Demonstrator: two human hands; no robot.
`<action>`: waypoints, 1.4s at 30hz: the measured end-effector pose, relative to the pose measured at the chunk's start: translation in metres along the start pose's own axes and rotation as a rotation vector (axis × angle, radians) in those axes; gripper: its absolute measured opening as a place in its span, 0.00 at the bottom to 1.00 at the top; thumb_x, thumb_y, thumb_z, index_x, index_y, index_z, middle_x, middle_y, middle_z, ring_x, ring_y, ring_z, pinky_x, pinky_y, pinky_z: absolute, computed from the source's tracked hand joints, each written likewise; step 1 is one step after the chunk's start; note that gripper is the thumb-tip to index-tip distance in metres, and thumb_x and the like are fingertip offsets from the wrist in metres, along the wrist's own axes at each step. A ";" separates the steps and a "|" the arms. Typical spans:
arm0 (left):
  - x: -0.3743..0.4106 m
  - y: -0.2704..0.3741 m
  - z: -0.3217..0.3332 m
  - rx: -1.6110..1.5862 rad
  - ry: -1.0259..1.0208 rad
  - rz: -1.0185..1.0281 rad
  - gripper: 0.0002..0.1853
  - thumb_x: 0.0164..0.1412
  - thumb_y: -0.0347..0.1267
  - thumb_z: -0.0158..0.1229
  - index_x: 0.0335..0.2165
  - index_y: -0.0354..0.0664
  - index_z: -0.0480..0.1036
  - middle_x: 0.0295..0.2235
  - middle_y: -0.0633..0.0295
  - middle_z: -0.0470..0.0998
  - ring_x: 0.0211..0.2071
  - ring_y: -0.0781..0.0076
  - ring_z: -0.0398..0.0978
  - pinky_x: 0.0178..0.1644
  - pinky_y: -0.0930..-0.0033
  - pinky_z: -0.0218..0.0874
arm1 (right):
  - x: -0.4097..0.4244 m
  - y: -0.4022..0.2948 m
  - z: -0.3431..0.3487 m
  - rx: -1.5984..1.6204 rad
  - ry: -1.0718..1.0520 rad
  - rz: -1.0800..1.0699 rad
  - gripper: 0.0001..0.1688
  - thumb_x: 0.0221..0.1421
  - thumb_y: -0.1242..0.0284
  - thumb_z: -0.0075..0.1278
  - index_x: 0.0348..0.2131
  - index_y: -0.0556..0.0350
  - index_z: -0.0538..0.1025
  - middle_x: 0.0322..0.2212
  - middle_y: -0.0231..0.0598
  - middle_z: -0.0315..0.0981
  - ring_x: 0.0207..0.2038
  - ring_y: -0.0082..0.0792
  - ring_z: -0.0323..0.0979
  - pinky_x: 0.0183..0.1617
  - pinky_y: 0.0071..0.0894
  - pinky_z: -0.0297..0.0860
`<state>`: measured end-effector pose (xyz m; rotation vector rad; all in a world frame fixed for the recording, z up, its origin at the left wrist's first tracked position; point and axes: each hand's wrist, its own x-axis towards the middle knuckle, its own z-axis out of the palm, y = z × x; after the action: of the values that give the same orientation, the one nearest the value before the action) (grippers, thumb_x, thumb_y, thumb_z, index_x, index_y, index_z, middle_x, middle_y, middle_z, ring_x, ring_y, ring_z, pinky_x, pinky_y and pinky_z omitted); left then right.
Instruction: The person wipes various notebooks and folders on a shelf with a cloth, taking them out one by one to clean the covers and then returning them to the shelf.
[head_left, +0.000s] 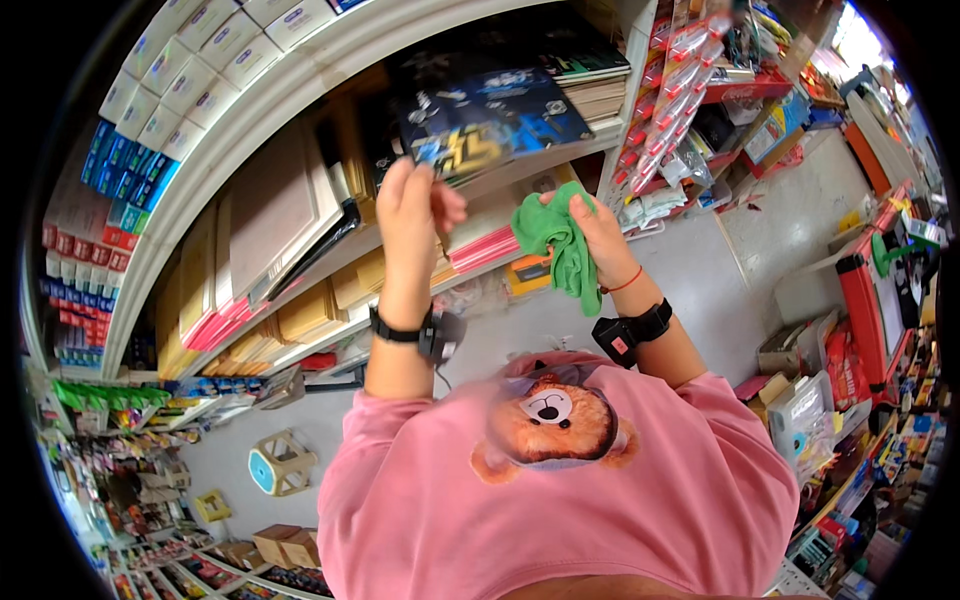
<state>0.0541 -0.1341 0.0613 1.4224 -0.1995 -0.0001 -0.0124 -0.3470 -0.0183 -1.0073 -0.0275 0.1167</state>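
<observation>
My right hand (600, 225) is closed on a crumpled green cloth (562, 244), whose end hangs down in front of the lower shelf. My left hand (420, 199) is raised at the shelf edge, its fingers partly curled and blurred; whether it touches anything cannot be told. Just beyond it lies a stack topped by a dark blue printed cover (495, 112) with yellow and light blue designs. Left of that hand, large flat pale folders or pads (274, 217) lean on the same shelf. Both wrists wear black bands with small devices.
Small white boxes (187, 82) fill the upper shelf. Brown envelopes (307, 311) lie on a lower shelf. Red-capped packs (667, 97) hang at the right end. A plastic stool (281, 463) stands on the floor at lower left. A red-framed case (870, 322) is at right.
</observation>
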 end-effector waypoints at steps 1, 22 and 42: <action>-0.015 0.003 -0.007 0.019 0.046 -0.005 0.10 0.63 0.33 0.44 0.27 0.42 0.65 0.16 0.63 0.72 0.15 0.77 0.70 0.17 0.81 0.56 | -0.001 0.000 0.002 0.002 -0.016 -0.030 0.27 0.60 0.52 0.46 0.48 0.55 0.70 0.36 0.36 0.72 0.29 0.25 0.73 0.27 0.25 0.74; -0.063 -0.079 -0.055 -0.126 0.042 -0.103 0.19 0.63 0.27 0.49 0.52 0.37 0.60 0.42 0.61 0.72 0.39 0.75 0.74 0.41 0.69 0.70 | -0.003 -0.003 -0.014 -0.146 0.423 -0.342 0.22 0.63 0.59 0.42 0.43 0.62 0.70 0.34 0.40 0.73 0.33 0.27 0.73 0.35 0.27 0.71; -0.105 -0.059 -0.075 -0.079 -0.032 -0.148 0.18 0.64 0.30 0.47 0.52 0.43 0.59 0.34 0.63 0.72 0.28 0.77 0.74 0.17 0.76 0.69 | 0.023 0.025 0.083 -1.069 -0.713 -0.813 0.31 0.33 0.84 0.49 0.42 0.48 0.75 0.51 0.36 0.69 0.51 0.44 0.67 0.55 0.42 0.64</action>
<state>-0.0317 -0.0564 -0.0214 1.3561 -0.1188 -0.1506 0.0017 -0.2615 0.0037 -1.8840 -1.2475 -0.3313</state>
